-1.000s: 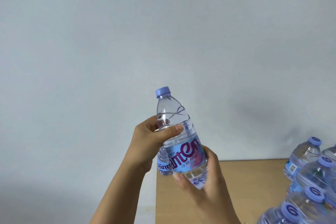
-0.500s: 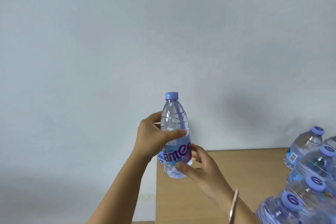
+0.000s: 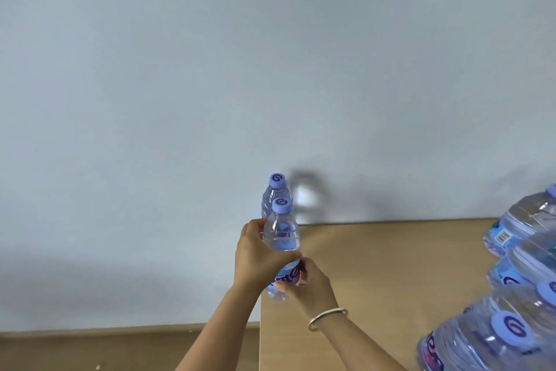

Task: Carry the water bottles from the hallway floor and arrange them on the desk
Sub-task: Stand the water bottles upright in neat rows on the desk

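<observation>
Clear plastic, blue-capped: the held bottle (image 3: 281, 245) is clasped by both hands, left hand (image 3: 258, 256) wrapped around its shoulder, right hand (image 3: 307, 283) closed on the label, at the tabletop's (image 3: 391, 274) left edge just before another bottle (image 3: 274, 194). Several bottles (image 3: 520, 277) already crowd the right side. Judging by that, much is done; this one awaits setting down.
</observation>
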